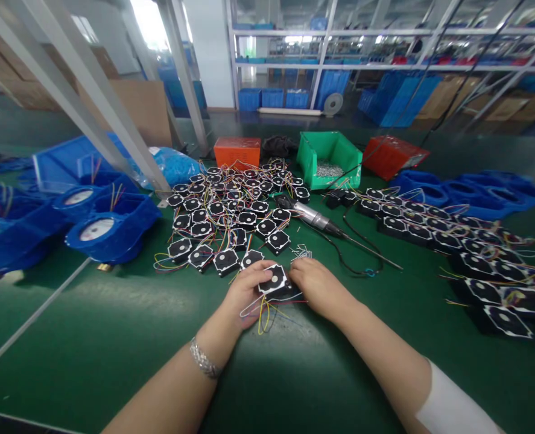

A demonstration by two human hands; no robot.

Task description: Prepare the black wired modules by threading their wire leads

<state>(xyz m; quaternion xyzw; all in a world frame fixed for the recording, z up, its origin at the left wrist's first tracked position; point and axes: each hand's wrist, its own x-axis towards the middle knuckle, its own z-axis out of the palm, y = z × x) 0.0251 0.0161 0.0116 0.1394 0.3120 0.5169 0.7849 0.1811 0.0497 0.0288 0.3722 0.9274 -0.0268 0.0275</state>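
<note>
My left hand (242, 295) grips a black, square-cornered unit with a white edge (272, 282), thumb on its top face. Yellow, white, red and dark wires hang from the unit over the table. At the unit's right side is my right hand (318, 288), its fingers curled and pressed together; their tips are partly hidden, and what they hold, if anything, does not show. Just beyond those fingers lies a small heap of screws (301, 251). An electric screwdriver (315, 218) with a long shaft rests farther back, its tip pointing right.
Many similar wired units (226, 208) lie heaped ahead, with rows of more units (434, 232) to the right. A green bin (307, 163) of small metal parts stands behind, between two orange boxes. Blue plastic housings (113, 241) sit left; others (466, 196) are at the right.
</note>
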